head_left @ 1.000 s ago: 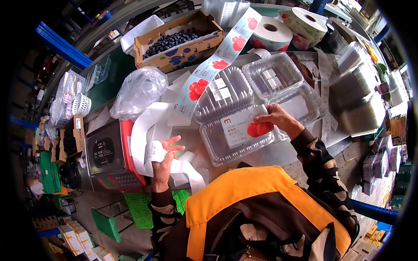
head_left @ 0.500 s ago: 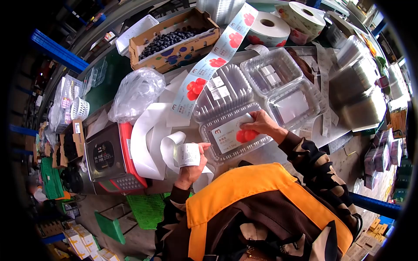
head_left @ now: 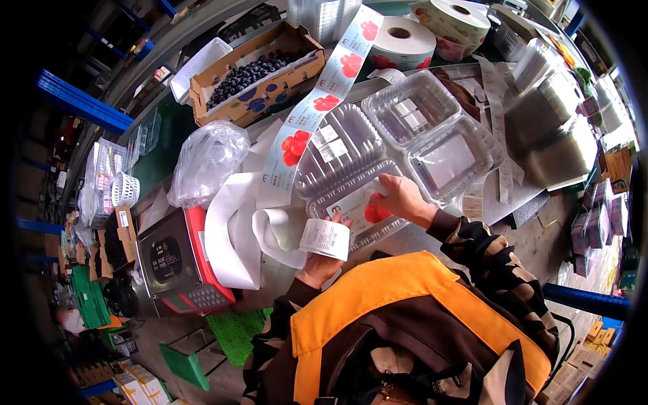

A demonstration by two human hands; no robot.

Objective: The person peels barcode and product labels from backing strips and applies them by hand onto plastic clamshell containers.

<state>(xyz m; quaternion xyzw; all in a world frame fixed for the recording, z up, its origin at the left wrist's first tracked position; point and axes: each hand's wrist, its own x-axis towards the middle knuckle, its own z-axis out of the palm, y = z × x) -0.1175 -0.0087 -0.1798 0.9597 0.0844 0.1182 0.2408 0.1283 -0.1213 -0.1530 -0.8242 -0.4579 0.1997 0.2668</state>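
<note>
A clear plastic container (head_left: 381,235) lies in front of me, with a cherry tomato label (head_left: 354,206) across its lid. My right hand (head_left: 399,198) rests on the right end of that label, fingers spread over it. My left hand (head_left: 322,264) is beside the container's near left corner and holds a small white printed label (head_left: 325,239) on its backing strip, which partly hides the fingers. The white strip (head_left: 273,233) loops away to the left. Other clear containers (head_left: 343,145) stand just behind, some with small white stickers.
A red and black label machine (head_left: 182,260) sits at the left, beside a crumpled plastic bag (head_left: 210,162). Behind are a cardboard box of dark berries (head_left: 256,77) and label rolls (head_left: 403,44). Stacked clear containers (head_left: 553,128) stand at the right.
My left hand has moved right with the small white label, up to the container. The cherry tomato label went down onto the lid, and my right hand shifted left, its fingers now more spread.
</note>
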